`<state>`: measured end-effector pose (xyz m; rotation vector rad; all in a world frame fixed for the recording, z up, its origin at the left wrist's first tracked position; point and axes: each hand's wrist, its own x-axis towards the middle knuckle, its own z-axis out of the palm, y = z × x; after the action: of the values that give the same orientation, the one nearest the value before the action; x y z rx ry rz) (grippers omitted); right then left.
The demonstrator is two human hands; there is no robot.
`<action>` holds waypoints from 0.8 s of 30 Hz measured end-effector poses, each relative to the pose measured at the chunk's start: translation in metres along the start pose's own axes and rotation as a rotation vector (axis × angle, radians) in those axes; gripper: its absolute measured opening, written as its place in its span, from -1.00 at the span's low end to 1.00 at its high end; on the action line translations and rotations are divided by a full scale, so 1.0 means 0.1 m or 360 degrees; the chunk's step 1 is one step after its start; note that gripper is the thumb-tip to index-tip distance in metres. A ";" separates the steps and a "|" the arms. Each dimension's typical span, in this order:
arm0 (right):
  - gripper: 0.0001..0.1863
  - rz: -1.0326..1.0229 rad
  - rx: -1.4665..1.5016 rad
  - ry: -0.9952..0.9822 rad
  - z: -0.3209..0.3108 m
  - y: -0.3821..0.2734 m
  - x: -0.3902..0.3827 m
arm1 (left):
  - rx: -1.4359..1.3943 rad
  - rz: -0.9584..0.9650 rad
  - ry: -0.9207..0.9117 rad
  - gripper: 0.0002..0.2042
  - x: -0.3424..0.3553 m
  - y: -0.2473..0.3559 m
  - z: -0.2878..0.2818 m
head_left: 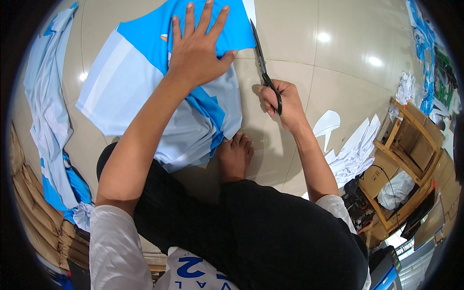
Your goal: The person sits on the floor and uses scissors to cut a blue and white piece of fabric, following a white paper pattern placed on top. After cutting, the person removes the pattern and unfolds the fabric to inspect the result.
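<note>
Blue and pale-blue fabric (128, 72) lies spread on the tiled floor in front of me, bunched into folds at its near side. My left hand (195, 53) rests flat on its bright blue part with the fingers spread. In my right hand (285, 101) is a pair of black-handled scissors (261, 55), with my fingers through and around the handles. The long blades point away from me, along the fabric's right edge by a white strip. Whether the blades have cloth between them is hard to tell.
My bare foot (235, 157) stands at the fabric's near edge. White scraps (355, 147) lie to the right, near a wooden frame (415, 169) with cardboard. More pale-blue fabric (48, 101) lies along the left, beside brown cloth (38, 217). Blue pieces (424, 58) lie far right.
</note>
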<state>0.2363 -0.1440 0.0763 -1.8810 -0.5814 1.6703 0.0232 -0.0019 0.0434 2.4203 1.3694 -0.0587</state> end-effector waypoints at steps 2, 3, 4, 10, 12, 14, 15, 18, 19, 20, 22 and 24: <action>-0.63 -0.0016 0.0008 -0.0002 0.02 -0.03 0.04 | 0.0019 0.0009 0.0036 0.01 0.00 -0.01 0.03; -0.63 -0.0023 0.0012 -0.0004 0.03 -0.05 0.05 | 0.0029 0.0012 0.0054 0.01 0.01 -0.01 0.04; -0.64 -0.0021 0.0008 0.0001 0.04 -0.08 0.07 | 0.0020 0.0011 0.0045 0.01 0.00 -0.02 0.04; -0.65 -0.0023 -0.0009 0.0015 0.05 -0.11 0.14 | -0.0002 0.0025 0.0049 0.01 0.00 0.00 0.02; -0.65 -0.0015 0.0011 0.0016 0.06 -0.13 0.14 | 0.0004 0.0031 0.0058 0.01 -0.01 -0.01 0.02; -0.65 -0.0010 0.0000 0.0017 0.07 -0.13 0.14 | -0.0016 0.0036 0.0072 0.01 -0.01 -0.01 0.02; -0.65 -0.0008 -0.0006 0.0018 0.07 -0.13 0.13 | -0.0026 0.0039 0.0080 0.01 -0.01 -0.01 0.02; -0.67 0.0005 -0.0047 -0.0016 0.04 -0.11 0.13 | -0.0047 0.0042 0.0094 0.01 -0.02 -0.01 0.01; -0.66 0.0000 -0.0025 -0.0011 0.04 -0.11 0.13 | -0.0042 0.0045 0.0098 0.01 -0.02 -0.01 0.01; -0.66 -0.0007 -0.0003 -0.0007 0.06 -0.11 0.13 | -0.0037 0.0048 0.0104 0.01 -0.02 -0.01 0.01; -0.65 -0.0008 0.0011 -0.0005 0.07 -0.12 0.12 | -0.0040 0.0052 0.0115 0.01 -0.02 -0.02 0.02; -0.64 0.0003 -0.0002 -0.0012 0.06 -0.13 0.12 | -0.0053 0.0054 0.0123 0.01 -0.02 -0.02 0.02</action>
<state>0.2322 -0.1259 0.0751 -1.8778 -0.5840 1.6793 0.0211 -0.0034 0.0415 2.4406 1.3506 0.0659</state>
